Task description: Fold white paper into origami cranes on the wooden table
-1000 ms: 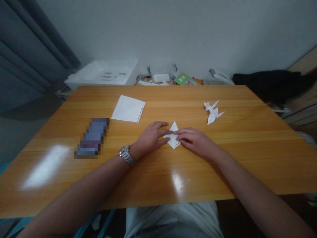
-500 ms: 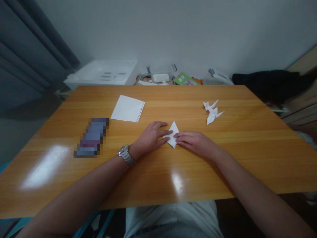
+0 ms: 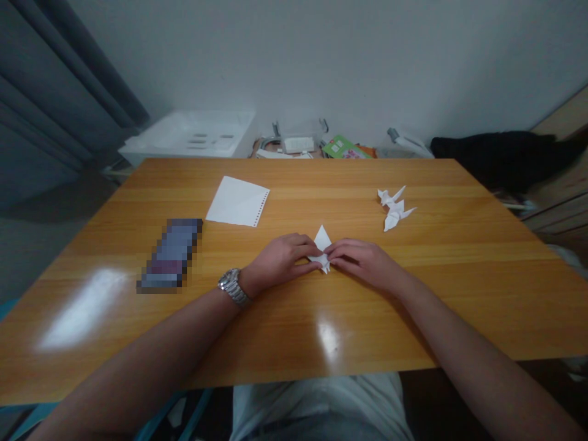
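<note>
A small white folded paper (image 3: 322, 241) lies in the middle of the wooden table (image 3: 294, 306). Its pointed tip sticks up beyond my fingers. My left hand (image 3: 278, 260), with a metal watch on the wrist, curls its fingers onto the paper's left side and pinches it. My right hand (image 3: 362, 262) pinches the paper's right side, fingertips almost meeting those of the left. Both hands rest on the tabletop.
A flat white sheet with punched holes (image 3: 237, 201) lies at the back left. Beside it sits a dark blurred oblong object (image 3: 171, 253). Two finished white paper cranes (image 3: 394, 208) stand at the back right. Boxes and clutter line the wall behind the table.
My left fingers have curled in from lying flat. Both hands have closed on the paper, which now looks narrower and more bunched between the fingertips.
</note>
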A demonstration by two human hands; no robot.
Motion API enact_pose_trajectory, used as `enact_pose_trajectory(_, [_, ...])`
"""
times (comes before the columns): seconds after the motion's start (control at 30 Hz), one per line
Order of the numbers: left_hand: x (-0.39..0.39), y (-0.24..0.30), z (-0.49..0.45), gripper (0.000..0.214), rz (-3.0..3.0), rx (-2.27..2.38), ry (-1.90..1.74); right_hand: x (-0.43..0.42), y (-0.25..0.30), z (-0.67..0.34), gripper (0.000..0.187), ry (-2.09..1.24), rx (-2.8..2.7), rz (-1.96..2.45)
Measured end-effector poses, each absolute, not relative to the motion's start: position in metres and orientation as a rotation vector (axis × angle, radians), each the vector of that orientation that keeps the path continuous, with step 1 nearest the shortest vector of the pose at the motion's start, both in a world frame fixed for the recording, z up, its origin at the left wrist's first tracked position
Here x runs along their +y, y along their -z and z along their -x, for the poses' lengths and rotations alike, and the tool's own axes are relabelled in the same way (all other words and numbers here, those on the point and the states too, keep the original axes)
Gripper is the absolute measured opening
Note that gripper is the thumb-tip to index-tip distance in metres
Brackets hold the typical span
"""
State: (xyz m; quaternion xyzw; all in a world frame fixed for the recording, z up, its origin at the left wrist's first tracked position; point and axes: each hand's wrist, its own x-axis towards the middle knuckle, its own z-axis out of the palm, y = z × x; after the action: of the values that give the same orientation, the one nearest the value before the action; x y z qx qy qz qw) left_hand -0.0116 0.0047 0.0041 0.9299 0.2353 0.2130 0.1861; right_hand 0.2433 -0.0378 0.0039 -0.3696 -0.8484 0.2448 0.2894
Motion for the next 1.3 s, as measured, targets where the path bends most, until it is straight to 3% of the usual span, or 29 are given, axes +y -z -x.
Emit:
enact_pose_trajectory(0.5, [-0.011, -0.014, 0.005, 0.030, -3.007, 0.628, -0.498, -0.039, -0.006, -0.241, 0.015, -0.646, -2.284, 0.967])
enact_pose_trajectory(1.1, [-0.009, -0.011, 0.001, 0.038, -2.933, 0.883, -0.503, -0.037, 0.007, -0.236, 0.020, -0.431, -2.305, 1.096])
enact_pose_trajectory(1.3, [-0.006, -0.008, 0.002, 0.029, -2.891, 0.988, -0.420, -0.038, 0.006, -0.233, 0.022, -0.454, -2.238, 1.085])
